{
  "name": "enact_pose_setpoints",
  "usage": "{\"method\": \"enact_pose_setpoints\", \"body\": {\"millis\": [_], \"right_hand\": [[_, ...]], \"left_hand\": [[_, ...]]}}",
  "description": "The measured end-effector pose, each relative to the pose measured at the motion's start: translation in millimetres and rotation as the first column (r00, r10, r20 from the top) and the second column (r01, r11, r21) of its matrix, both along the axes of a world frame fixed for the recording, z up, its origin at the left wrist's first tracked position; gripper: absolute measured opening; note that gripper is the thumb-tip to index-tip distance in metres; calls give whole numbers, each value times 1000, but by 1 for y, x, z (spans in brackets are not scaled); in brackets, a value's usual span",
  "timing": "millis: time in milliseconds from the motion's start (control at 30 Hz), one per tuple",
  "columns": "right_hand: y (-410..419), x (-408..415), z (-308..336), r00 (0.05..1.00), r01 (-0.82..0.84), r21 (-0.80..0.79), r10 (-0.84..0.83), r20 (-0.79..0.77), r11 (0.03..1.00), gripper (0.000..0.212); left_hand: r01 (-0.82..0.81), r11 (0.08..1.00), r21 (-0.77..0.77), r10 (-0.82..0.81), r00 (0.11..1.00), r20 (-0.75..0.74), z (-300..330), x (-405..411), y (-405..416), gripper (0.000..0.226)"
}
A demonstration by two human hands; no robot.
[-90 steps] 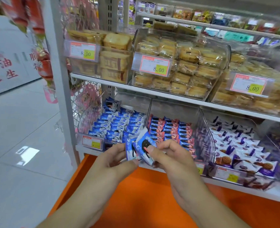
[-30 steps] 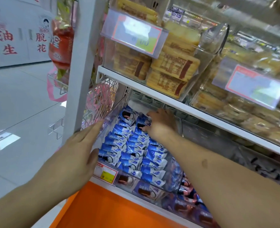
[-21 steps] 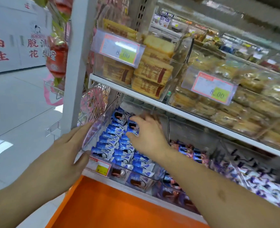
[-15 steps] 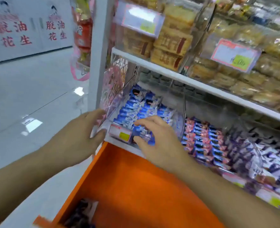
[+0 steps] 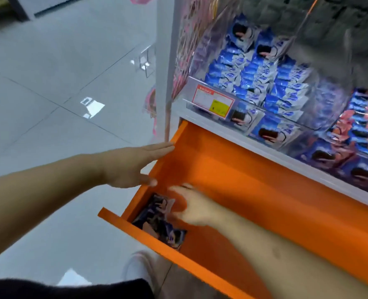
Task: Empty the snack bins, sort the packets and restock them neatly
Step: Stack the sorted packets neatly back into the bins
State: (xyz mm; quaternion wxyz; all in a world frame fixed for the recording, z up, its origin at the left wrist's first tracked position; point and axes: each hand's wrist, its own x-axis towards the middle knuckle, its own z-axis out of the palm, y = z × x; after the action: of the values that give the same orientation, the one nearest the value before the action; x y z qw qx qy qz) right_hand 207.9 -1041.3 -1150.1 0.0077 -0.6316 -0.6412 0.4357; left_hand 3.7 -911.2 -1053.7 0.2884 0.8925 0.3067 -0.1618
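Observation:
An orange drawer [image 5: 254, 184] stands pulled out under the shelf. A small pile of dark snack packets [image 5: 157, 221] lies in its front left corner. My right hand [image 5: 191, 206] reaches down into the drawer, fingers spread just above the pile and blurred by motion; whether it touches a packet I cannot tell. With straight fingers, my left hand [image 5: 135, 165] hovers by the drawer's left wall, holding nothing. Above, a clear bin [image 5: 200, 83] holds rows of blue-and-white packets [image 5: 258, 76].
A second bin of red-and-blue packets [image 5: 364, 126] sits to the right. A price tag [image 5: 213, 102] hangs on the blue bin's front. The white shelf post [image 5: 168, 61] rises left of the bins. Grey tiled floor [image 5: 49, 93] spreads to the left. My shoe [image 5: 139, 270] shows below the drawer.
Both hands left the blue-packet bin. My right hand dropped into the orange drawer toward the dark packets; my left hand sank to the drawer's left wall. The view tilted downward.

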Motion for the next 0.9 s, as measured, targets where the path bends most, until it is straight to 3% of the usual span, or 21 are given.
{"method": "enact_pose_setpoints", "body": {"millis": [133, 333, 567, 733, 900], "right_hand": [[18, -14, -29, 991, -124, -48, 121, -55, 991, 82], [13, -30, -76, 915, 245, -39, -244, -321, 969, 49], [14, -24, -75, 850, 381, -252, -444, -284, 890, 85], [6, -3, -66, 844, 398, -347, -487, -224, 849, 42], [-6, 34, -6, 732, 524, -300, -601, -320, 797, 50]], "left_hand": [[-19, 999, -36, 21, 999, 47, -6, -2, 7, 98], [-80, 994, -75, 84, 995, 56, -7, 3, 5, 101], [-95, 994, -57, 99, 993, 72, -9, 2, 0, 102], [-101, 995, -23, 102, 993, 52, -6, 3, -2, 104], [-91, 995, 37, 93, 995, -32, 10, 14, -12, 101]]}}
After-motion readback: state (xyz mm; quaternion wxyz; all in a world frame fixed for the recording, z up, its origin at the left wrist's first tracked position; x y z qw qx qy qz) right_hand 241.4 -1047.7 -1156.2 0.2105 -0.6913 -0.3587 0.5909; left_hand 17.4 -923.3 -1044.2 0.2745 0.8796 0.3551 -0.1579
